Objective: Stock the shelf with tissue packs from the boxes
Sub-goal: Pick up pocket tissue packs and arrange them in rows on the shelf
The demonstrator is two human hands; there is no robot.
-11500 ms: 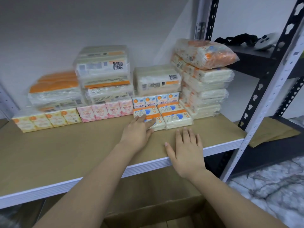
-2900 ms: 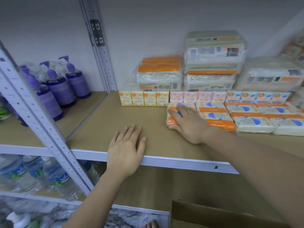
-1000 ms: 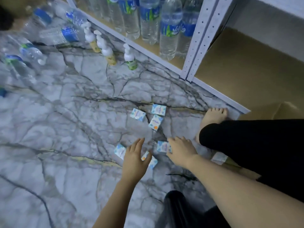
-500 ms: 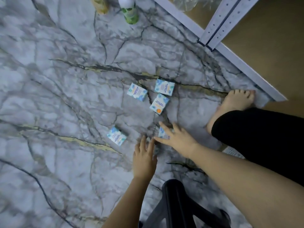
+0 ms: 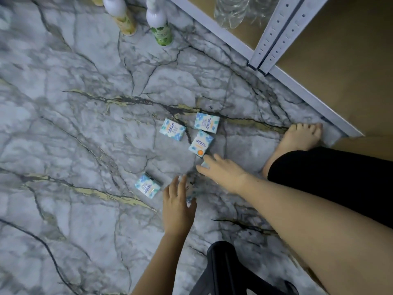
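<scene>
Now the work has dropped from the shelf down to the floor (image 5: 63, 124): a few seconds ago both hands were up at the stocked row, and since then the person has crouched over small blue tissue packs scattered on the marble. Over the last half second little has shifted, only the hands creeping in on the packs nearest them.

The right hand (image 5: 223, 171) lies low with fingers stretched out, its tips on a pack (image 5: 205, 165) that it mostly hides, just below another pack (image 5: 201, 145). The left hand (image 5: 177, 205) is spread flat too; something blurred sits at its fingertips, perhaps a further pack, and I cannot tell whether it touches it. Neither hand grips anything yet.

Three more packs lie loose: one left of the left hand (image 5: 147, 186), two farther up (image 5: 172, 129) (image 5: 206, 123). I'd judge these strays need gathering before stocking can go on, so the task is briefly sidetracked.
</scene>
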